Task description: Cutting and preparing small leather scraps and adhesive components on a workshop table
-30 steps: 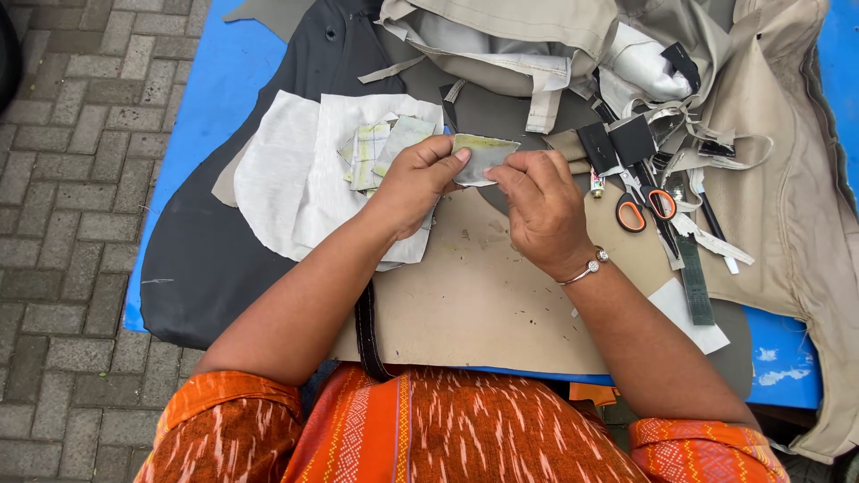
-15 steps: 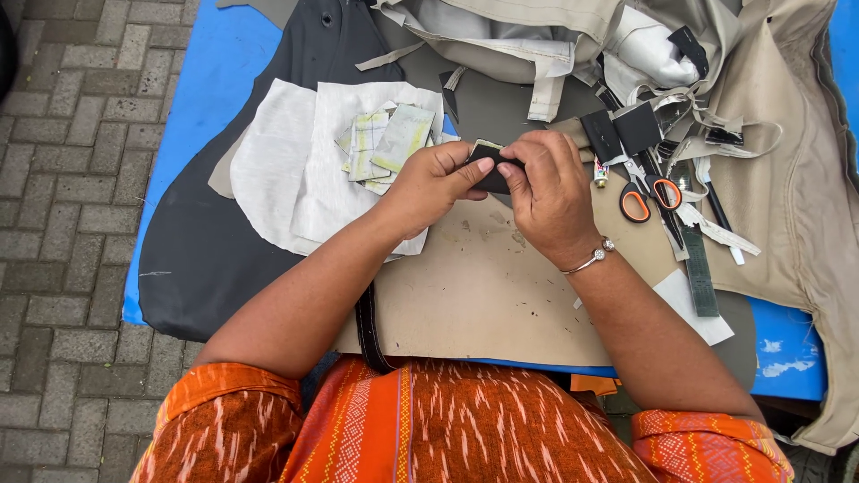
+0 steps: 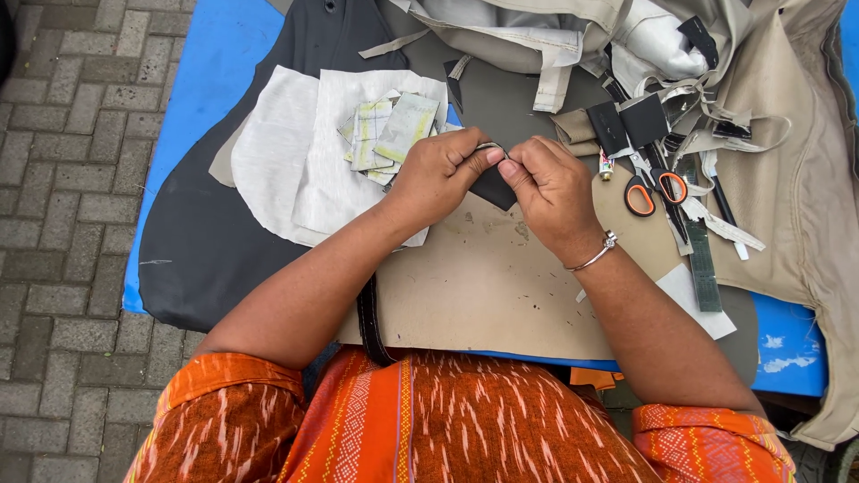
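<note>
My left hand [image 3: 440, 172] and my right hand [image 3: 550, 190] meet over a tan board [image 3: 483, 286] and together pinch a small black piece of material [image 3: 493, 185]. The fingertips of both hands close on its upper edge, where a thin pale strip shows. Just left of my left hand lies a small stack of pale green checked patches [image 3: 388, 132] on white fabric pieces [image 3: 304, 152]. A silver bangle circles my right wrist.
Orange-handled scissors [image 3: 651, 190] and black tabs [image 3: 628, 123] lie to the right of my hands. A dark ruler [image 3: 700, 259] rests further right. Beige cloth with straps [image 3: 555, 36] is heaped at the back. A black sheet [image 3: 206, 241] covers the blue table [image 3: 192, 107]; brick paving lies at left.
The pale patch held a second ago is back among the stack at left. Both hands now hold a small black piece and have drawn close together on it.
</note>
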